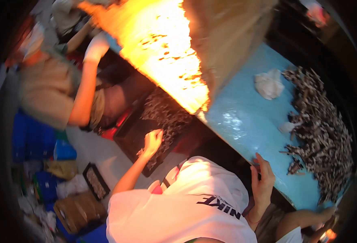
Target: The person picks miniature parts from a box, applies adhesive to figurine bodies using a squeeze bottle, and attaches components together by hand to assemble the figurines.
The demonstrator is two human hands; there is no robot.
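Note:
My left hand (153,142) is closed, fingers curled in, above a dark tray (124,135) at the left of my lap. Whatever it may hold is hidden. Small brown-grey pieces (164,111) lie heaped in that tray, too blurred to name. At the blue table's (239,117) near edge, my right hand (262,176) is open with its fingers apart and nothing in it. Beyond it on the right spreads a large pile of short, thin, dark-and-pale pieces (322,133). A crumpled white item (269,84) lies on the tabletop, with a smaller white scrap (287,127) beside the pile.
A brown upright panel (231,36) stands across the table; left of it, the surface (166,48) glares yellow-orange. A co-worker with a white glove (96,47) sits at left. Lower left are a small black tray (95,181), a brown box (80,210) and bags. Another person's arm (304,218) reaches in lower right.

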